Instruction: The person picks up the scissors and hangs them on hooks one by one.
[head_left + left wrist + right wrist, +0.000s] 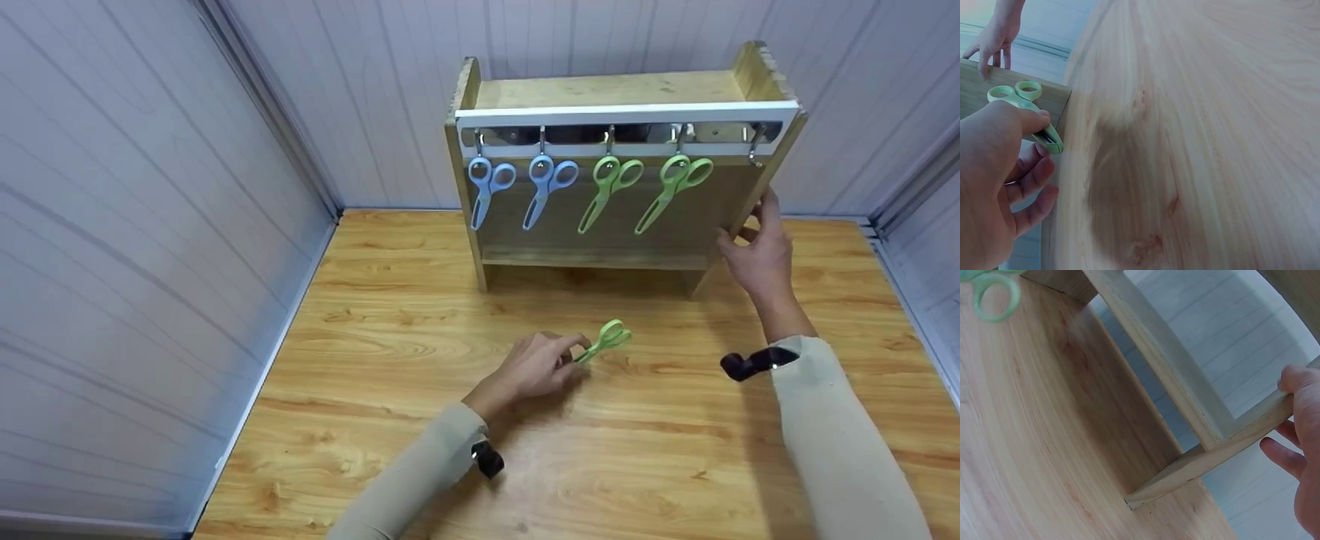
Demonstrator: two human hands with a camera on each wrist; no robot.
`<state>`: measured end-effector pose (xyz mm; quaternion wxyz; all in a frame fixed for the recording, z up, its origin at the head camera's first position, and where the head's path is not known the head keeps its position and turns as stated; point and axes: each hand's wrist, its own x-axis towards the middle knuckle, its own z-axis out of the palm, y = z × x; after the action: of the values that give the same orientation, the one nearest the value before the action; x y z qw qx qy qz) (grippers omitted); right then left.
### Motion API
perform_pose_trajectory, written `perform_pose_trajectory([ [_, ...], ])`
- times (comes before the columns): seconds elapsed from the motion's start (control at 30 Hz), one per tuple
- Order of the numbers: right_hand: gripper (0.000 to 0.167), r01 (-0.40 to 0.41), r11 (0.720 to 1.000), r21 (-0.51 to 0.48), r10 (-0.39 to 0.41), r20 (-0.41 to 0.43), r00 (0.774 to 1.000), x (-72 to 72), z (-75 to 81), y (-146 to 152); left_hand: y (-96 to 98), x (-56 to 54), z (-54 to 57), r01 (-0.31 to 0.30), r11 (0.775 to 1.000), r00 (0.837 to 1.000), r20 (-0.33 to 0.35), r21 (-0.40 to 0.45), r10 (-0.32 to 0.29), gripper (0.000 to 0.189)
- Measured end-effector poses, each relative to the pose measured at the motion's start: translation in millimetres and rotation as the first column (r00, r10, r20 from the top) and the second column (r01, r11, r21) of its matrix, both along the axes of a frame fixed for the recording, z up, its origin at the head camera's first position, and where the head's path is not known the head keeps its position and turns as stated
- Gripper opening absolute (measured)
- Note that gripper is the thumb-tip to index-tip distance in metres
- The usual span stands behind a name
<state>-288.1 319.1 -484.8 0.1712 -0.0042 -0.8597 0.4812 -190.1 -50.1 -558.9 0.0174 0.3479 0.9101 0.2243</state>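
Note:
My left hand (536, 365) is low over the table, pinching a pair of green scissors (1026, 104) by the blade end between thumb and fingers. The scissors' handle loops point away from the hand, toward the rack. With thumb at the front edge and fingers behind, my right hand (761, 255) grips the right side panel of a wooden rack (600, 261). Two pairs of blue scissors (536, 201) hang by a handle loop from the rack's left hooks. Two pairs of green scissors (658, 201) hang to their right.
A metal strip with hooks runs along the rack's white front rail (622, 114); its rightmost hook (756, 146) is beside the green scissors. The rack stands on the wood-grain table (360, 300), near the back panel (390, 97). Pale panels (150, 262) also enclose the sides.

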Motion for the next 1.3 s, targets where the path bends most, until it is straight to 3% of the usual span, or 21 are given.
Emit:
perform_pose_trajectory([
  [0.4,0.095,0.015,1.0,-0.021,-0.016,-0.017,1.0,-3.4,-3.0,-4.4,-1.9,-2.3,10.5,-0.031,0.998,0.999,0.025,0.051,0.03,0.029],
  [0.93,0.091,0.025,0.999,-0.045,-0.026,-0.027,0.999,-4.4,-6.6,-4.6,0.8,-8.3,19.1,-0.02,0.995,1.0,0.01,0.096,0.019,0.031],
  [1.3,0.092,0.008,0.998,-0.065,-0.008,-0.004,1.0,-5.8,-5.9,-4.0,3.8,-13.9,25.6,-0.019,0.993,0.998,-0.051,0.112,0.025,0.031],
])
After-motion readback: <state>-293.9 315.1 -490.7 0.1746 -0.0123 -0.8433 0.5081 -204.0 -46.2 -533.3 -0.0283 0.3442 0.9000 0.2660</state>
